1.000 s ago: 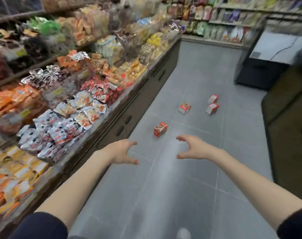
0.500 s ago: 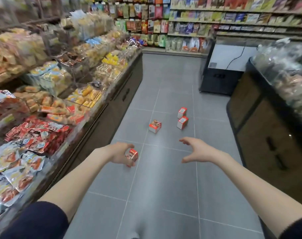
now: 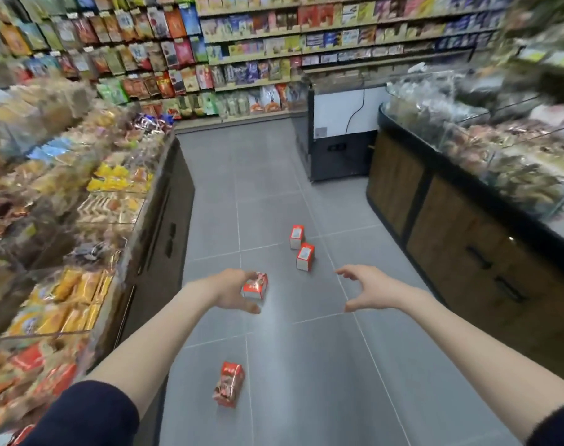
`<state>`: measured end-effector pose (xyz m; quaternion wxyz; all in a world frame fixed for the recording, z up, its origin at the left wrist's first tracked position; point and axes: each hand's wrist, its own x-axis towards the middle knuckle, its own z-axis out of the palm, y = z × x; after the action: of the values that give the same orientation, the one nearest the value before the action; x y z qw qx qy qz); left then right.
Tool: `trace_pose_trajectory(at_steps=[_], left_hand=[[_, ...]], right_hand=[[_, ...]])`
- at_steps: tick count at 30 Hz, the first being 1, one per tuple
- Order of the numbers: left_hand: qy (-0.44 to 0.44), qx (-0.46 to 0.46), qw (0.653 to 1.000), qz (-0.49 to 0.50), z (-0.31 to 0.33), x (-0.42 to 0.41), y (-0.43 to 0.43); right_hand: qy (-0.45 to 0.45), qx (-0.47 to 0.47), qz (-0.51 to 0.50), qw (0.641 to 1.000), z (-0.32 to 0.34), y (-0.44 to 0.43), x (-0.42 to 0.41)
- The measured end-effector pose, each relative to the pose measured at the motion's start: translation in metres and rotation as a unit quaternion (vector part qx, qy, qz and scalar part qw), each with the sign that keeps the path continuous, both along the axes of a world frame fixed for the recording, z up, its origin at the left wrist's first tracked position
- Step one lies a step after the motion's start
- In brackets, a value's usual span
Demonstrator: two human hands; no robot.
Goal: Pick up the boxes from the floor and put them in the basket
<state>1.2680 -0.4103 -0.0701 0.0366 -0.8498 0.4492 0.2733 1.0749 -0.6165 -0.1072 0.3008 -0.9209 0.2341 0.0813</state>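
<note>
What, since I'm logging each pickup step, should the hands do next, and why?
Probably lower the left hand onto the nearest box. It lies on the floor beside that forearm, and this hand, like the right hand, looks open and empty.

Floor lane (image 3: 306, 365) btwn L snack shelves (image 3: 81, 220) & R wood counter (image 3: 461, 239); boxes (image 3: 305, 256) mid-lane, cooler (image 3: 338, 156) beyond.

Grocery shop aisle: wall shelves (image 3: 306, 43) packed with bright packets, snack bins (image 3: 65, 194) along left counter edge, chest freezer (image 3: 338, 136) at grey-tiled floor (image 3: 306, 365) end.
</note>
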Motion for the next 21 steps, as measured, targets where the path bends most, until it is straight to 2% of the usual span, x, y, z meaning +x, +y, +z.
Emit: trace_pose_trajectory(at_steps=[9,21], left_hand=[[0.035,0.017,0.999,-0.035,-0.036,0.08,-0.109],[0.039,0.042,0.998,0.012,-0.065,0.226,-0.291]], right_hand=[[0.02,0.01,-0.035,0.999,-0.024,-0.083,0.08],[0.055,0.034,-0.01,0.998,-0.038,-0.286,0.215]])
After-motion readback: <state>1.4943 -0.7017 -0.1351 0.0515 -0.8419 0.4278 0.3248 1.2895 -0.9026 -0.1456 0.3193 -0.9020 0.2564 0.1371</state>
